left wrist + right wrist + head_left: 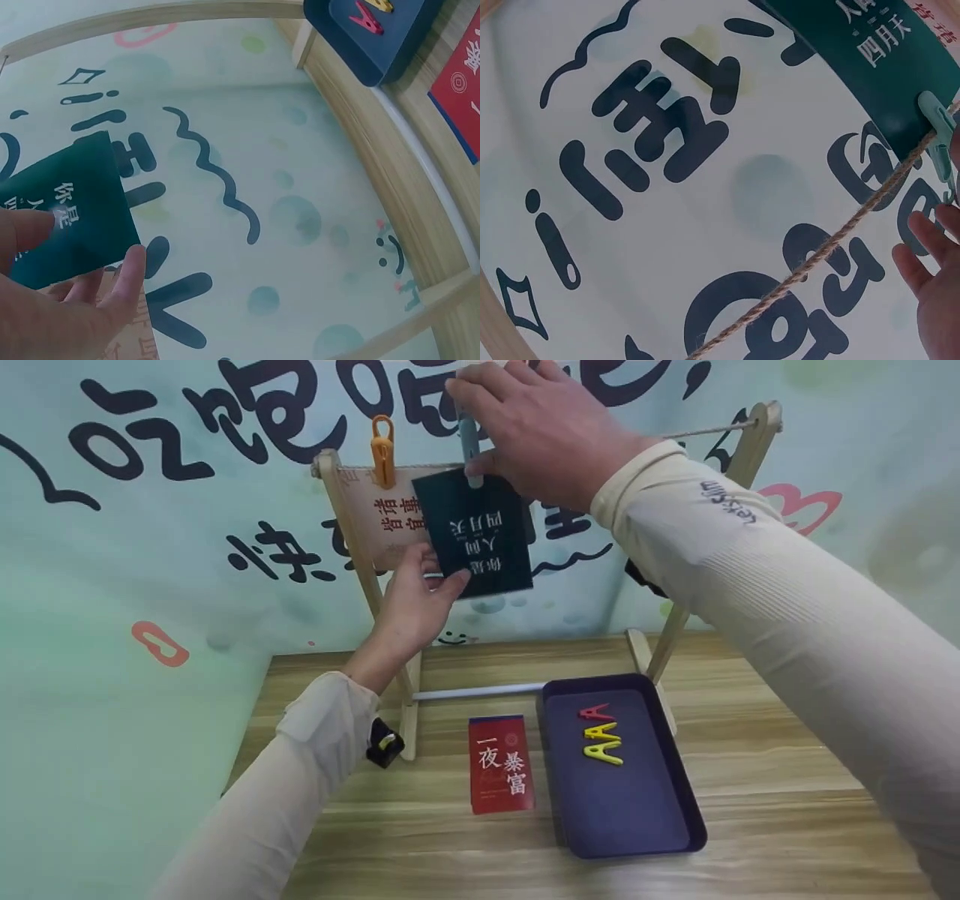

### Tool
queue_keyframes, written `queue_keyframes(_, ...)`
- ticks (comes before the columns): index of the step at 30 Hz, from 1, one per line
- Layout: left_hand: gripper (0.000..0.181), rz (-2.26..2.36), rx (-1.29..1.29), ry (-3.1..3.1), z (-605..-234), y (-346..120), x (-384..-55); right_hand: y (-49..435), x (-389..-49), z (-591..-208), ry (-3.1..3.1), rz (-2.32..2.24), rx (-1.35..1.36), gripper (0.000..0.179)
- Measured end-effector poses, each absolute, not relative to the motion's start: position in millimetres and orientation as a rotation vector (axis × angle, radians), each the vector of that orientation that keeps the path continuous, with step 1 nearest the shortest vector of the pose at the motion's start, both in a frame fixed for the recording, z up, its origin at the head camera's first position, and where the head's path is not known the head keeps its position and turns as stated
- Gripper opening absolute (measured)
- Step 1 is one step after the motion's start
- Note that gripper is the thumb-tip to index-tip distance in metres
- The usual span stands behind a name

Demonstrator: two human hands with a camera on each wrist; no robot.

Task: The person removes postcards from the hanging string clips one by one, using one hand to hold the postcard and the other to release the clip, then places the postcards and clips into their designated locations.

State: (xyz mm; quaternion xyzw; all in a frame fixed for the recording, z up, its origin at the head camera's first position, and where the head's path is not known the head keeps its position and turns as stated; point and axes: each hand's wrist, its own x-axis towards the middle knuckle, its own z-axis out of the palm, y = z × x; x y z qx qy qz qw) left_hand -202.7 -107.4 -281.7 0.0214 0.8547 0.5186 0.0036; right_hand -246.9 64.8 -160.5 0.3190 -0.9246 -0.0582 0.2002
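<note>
A dark green card (480, 544) with white characters hangs from a twisted rope (840, 234), upside down in the head view. My left hand (416, 611) pinches its lower left edge between thumb and fingers, also visible in the left wrist view. At the card's top my right hand (544, 439) holds a pale teal clothespin (470, 442). In the right wrist view this clothespin (936, 124) straddles the rope and the card's edge. Left of it, an orange clothespin (383, 457) holds a pinkish card (375, 514) on the rope, partly covered by the green card.
The rope runs between wooden posts (750, 454) of a rack on a wood-grain table (420, 840). A dark blue tray (697, 817) carries a red clip (595, 712) and yellow clips (602, 753). Left of it lies a red card (501, 769). A lettered backdrop (202, 562) stands behind.
</note>
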Motion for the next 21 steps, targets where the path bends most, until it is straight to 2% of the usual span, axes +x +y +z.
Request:
queue_keyframes(4, 0.041, 1.628, 0.029, 2.700, -281.5, -105.6, -201.8, 61.7, -246.0, -159.9, -2.560, -0.128, 0.888, 0.058)
queue_keyframes(10, 0.029, 1.631, -0.026, 2.737, -282.3, -107.2, -200.4, 59.2, -246.1, -158.2, -2.567, -0.043, 0.876, 0.061)
queue_keyframes(21, 0.024, 1.574, -0.056, 2.772, -289.6, -104.8, -200.5, 58.6, -241.9, -155.6, -2.681, 0.229, 0.853, 0.046)
